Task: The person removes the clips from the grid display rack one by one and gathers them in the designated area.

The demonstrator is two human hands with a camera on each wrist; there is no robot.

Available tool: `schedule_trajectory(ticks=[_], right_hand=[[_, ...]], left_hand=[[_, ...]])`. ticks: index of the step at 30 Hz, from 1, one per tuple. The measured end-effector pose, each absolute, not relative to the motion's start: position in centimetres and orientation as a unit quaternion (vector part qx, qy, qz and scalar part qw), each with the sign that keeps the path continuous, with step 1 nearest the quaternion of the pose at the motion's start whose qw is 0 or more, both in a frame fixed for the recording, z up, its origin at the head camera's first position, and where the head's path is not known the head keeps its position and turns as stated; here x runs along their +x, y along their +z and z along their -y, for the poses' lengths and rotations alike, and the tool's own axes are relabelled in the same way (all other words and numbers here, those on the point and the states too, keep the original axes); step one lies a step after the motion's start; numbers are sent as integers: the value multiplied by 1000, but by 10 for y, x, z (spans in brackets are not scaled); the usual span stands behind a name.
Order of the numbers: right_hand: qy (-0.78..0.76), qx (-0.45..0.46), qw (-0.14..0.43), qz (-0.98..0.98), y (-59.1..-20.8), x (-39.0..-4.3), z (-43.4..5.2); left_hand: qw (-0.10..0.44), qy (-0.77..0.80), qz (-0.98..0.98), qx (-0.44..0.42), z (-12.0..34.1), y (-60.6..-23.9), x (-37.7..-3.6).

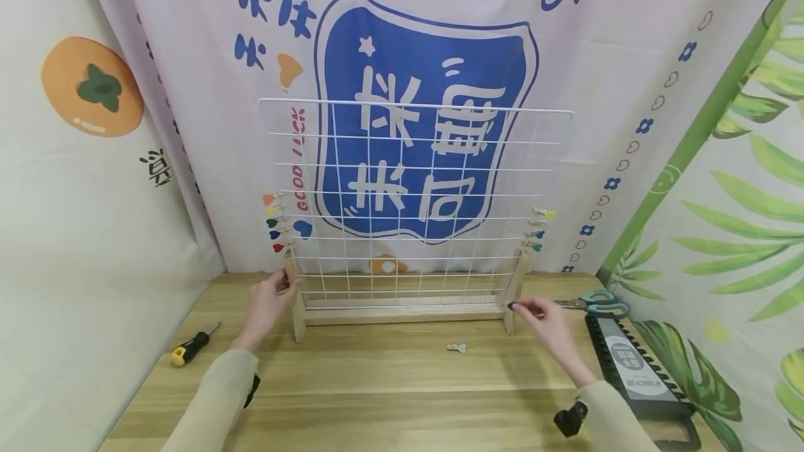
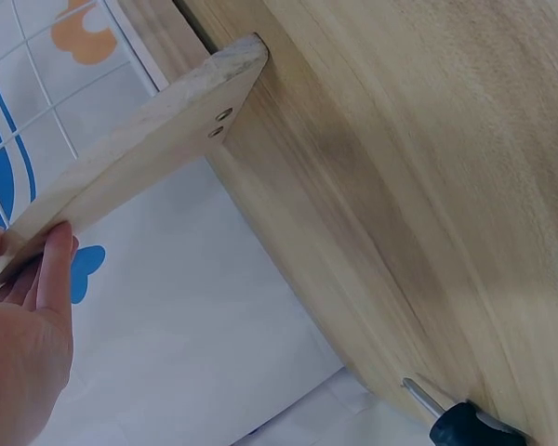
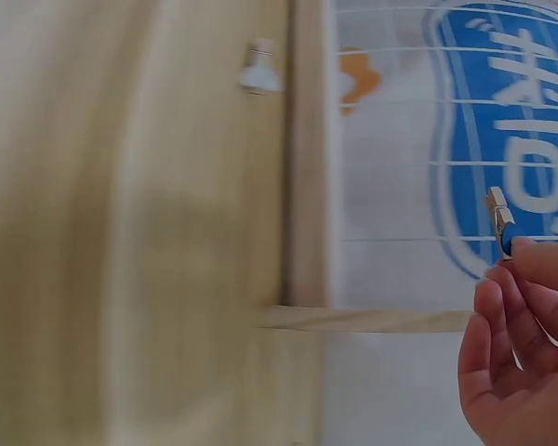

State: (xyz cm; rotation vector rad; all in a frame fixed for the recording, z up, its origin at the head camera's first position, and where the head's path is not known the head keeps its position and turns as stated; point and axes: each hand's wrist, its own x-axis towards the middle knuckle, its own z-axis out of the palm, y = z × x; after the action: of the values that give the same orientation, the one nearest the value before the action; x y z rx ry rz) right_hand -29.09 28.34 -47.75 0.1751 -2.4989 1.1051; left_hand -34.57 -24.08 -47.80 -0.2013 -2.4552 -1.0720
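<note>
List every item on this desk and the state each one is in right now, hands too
Wire grid rack: upright in its wooden stand.
Left hand: grips the stand's left post.
Right hand: pinches a small blue clip.
Clips on the rack's edges: clamped on.
Loose clip: lying flat.
Scissors: closed, lying flat.
Screwdriver: lying untouched.

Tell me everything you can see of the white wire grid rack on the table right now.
The wire grid rack is a white metal mesh panel of square cells standing upright in a pale wooden base: two side posts with feet and a crossbar. It sits at the back of the wooden table, before a printed curtain. Small coloured clothespins clip both side edges. The left hand holds the left post; the right hand, pinching a small blue clip, is at the right foot.
</note>
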Motion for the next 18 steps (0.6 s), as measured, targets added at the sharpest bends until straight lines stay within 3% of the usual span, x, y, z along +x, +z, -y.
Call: schedule_trajectory(ticks=[6, 18], right_hand=[[383, 51, 137, 912, -518, -291, -276], [349, 95, 119, 924, -549, -290, -262]], left_hand=[[225, -386, 892, -71, 240, -478, -345], [258, -388, 880, -89, 239, -480, -346]])
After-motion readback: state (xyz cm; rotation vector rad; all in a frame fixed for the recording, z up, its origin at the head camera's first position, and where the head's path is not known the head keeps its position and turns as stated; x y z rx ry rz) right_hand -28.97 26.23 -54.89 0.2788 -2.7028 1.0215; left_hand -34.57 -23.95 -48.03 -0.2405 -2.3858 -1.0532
